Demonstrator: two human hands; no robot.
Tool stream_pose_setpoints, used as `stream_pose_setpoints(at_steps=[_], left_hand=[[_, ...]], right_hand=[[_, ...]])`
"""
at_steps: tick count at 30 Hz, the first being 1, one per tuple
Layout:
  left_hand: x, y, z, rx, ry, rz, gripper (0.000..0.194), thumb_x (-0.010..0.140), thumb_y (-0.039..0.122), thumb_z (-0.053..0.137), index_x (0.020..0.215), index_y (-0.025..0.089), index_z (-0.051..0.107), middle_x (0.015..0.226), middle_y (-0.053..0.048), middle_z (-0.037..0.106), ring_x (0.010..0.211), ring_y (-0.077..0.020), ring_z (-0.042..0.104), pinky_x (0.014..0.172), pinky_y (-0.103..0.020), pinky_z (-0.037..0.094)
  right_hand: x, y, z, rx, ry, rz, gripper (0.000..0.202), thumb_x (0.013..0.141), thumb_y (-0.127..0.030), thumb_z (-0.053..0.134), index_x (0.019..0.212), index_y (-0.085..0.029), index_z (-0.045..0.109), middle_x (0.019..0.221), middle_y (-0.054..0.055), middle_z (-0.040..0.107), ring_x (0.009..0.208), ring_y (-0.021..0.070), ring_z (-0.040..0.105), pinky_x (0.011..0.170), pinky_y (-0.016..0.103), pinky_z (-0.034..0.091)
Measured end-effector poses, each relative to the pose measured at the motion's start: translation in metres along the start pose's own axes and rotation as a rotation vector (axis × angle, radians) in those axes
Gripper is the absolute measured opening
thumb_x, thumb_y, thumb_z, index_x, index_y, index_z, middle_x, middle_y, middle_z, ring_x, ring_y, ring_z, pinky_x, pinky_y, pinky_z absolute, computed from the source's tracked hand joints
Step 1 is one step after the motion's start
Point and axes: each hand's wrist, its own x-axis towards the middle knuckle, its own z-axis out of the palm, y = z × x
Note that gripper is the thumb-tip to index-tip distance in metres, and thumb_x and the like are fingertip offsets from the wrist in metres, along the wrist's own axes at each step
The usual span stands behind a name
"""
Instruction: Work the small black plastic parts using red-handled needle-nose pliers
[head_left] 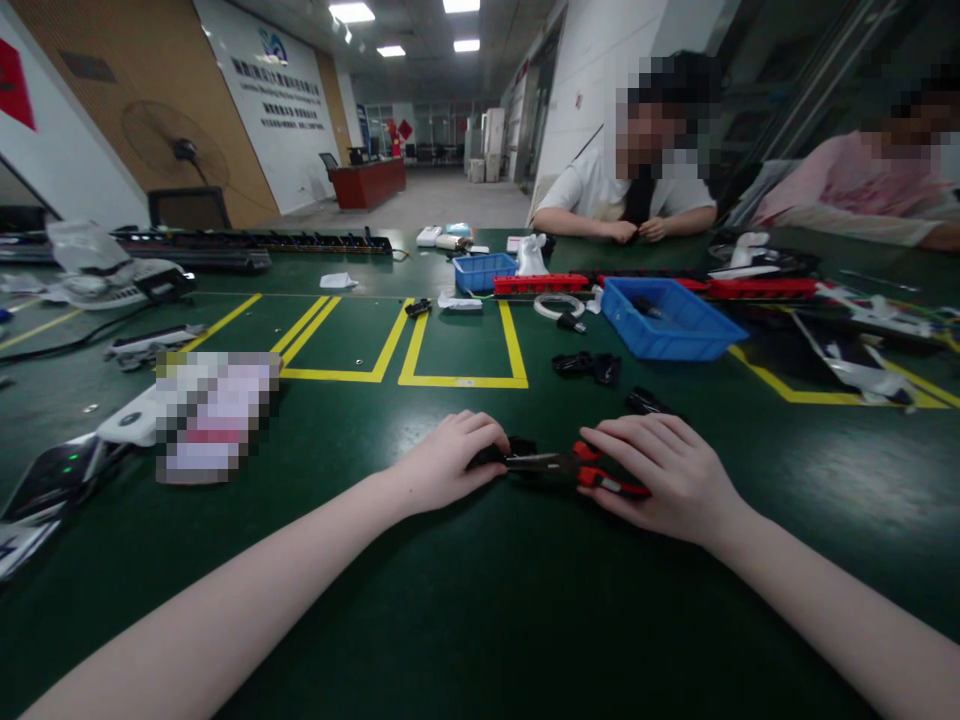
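Note:
My right hand [667, 470] is closed round the red handles of a pair of pliers [551, 462], whose metal jaws point left. The jaw tips reach a small black part [487, 456] pinched in the fingers of my left hand [454, 455]. My fingers cover most of that part, so its kind does not show. Just beyond my hands lie black parts [586, 367] and another black piece [649, 403] on the green table [480, 600].
A blue bin [667, 325] with something dark inside stands ahead to the right, a smaller blue bin [484, 272] farther back. Red strips [540, 284] lie between them. At left are a white device [135, 415] and cables. Two people sit across the table.

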Motion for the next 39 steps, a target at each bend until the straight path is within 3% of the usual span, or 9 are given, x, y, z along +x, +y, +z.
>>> stream_pose_setpoints(at_steps=[12, 22, 33, 39], left_hand=[[-0.002, 0.0056, 0.0007, 0.127, -0.021, 0.095, 0.009, 0.095, 0.023, 0.058, 0.102, 0.019, 0.058, 0.129, -0.007, 0.058, 0.116, -0.0231, 0.057, 0.1, -0.043, 0.044], [-0.0016, 0.0061, -0.0001, 0.1, -0.017, 0.11, 0.008, 0.094, 0.021, 0.06, 0.101, 0.018, 0.058, 0.119, -0.006, 0.061, 0.109, -0.0221, 0.06, 0.096, -0.041, 0.047], [-0.0012, 0.0047, -0.0006, -0.005, -0.027, 0.059, 0.011, 0.091, 0.02, 0.062, 0.101, 0.019, 0.059, 0.12, -0.008, 0.06, 0.108, -0.0224, 0.059, 0.092, -0.041, 0.052], [0.0003, 0.0078, -0.0016, -0.004, -0.011, 0.066, 0.01, 0.097, 0.025, 0.055, 0.098, 0.018, 0.061, 0.115, -0.007, 0.061, 0.103, -0.0209, 0.061, 0.09, -0.038, 0.052]], right_hand=[[-0.0026, -0.0004, 0.0013, 0.111, -0.016, 0.019, 0.051, 0.082, -0.034, 0.069, 0.128, -0.017, 0.056, 0.108, 0.012, 0.069, 0.095, 0.0239, 0.066, 0.078, 0.037, 0.054], [0.0012, -0.0039, -0.0037, 0.137, -0.016, 0.0, 0.041, 0.083, -0.033, 0.068, 0.119, -0.014, 0.06, 0.103, 0.014, 0.07, 0.087, 0.0214, 0.067, 0.073, 0.034, 0.057], [0.0002, -0.0022, -0.0001, 0.273, -0.123, 0.127, 0.046, 0.086, -0.039, 0.064, 0.126, -0.017, 0.061, 0.105, 0.012, 0.071, 0.089, 0.0217, 0.068, 0.073, 0.034, 0.059], [0.0011, -0.0018, -0.0002, 0.285, -0.207, 0.166, 0.047, 0.086, -0.042, 0.062, 0.126, -0.017, 0.06, 0.104, 0.012, 0.069, 0.088, 0.0214, 0.067, 0.072, 0.033, 0.058]])
